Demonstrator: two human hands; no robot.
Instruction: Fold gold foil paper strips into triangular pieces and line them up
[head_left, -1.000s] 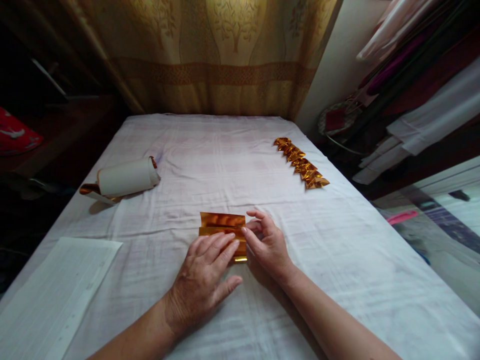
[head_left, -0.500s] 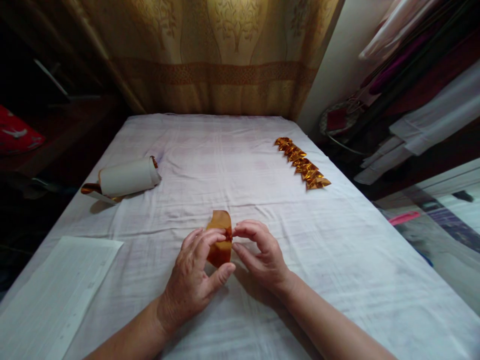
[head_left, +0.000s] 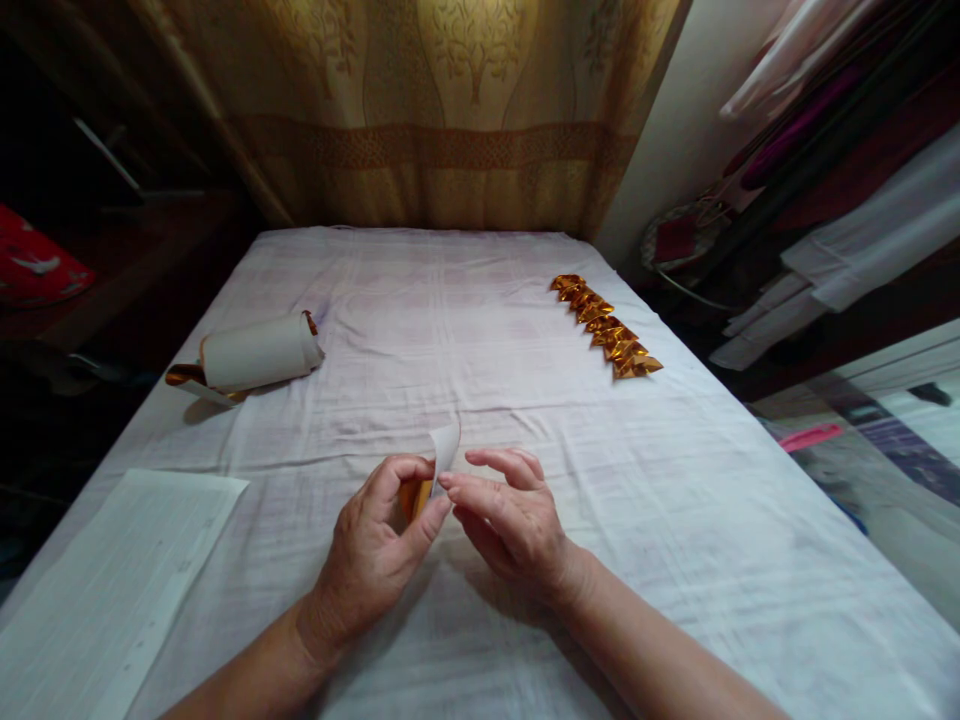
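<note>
Between my hands stands a small sheet of gold foil paper (head_left: 445, 449), curved, its white back turned toward the right and its gold side toward the left. My left hand (head_left: 382, 520) pinches it between thumb and fingers. The fingertips of my right hand (head_left: 517, 515) reach its right side; the index finger is stretched out and the others are spread, with nothing gripped among them. Part of the sheet's lower end is hidden behind my left thumb and fingers.
Folded gold foil pieces (head_left: 606, 328) lie in an overlapping row at the back right of the cloth-covered table (head_left: 420, 300). A roll of gold-and-white paper (head_left: 259, 352) rests at the left. A white sheet (head_left: 120, 590) lies front left. Behind hangs a curtain (head_left: 450, 150).
The foil paper has turned from showing its gold face to showing its white back. My left hand has closed its pinch on it. My right fingers have shifted left and straightened.
</note>
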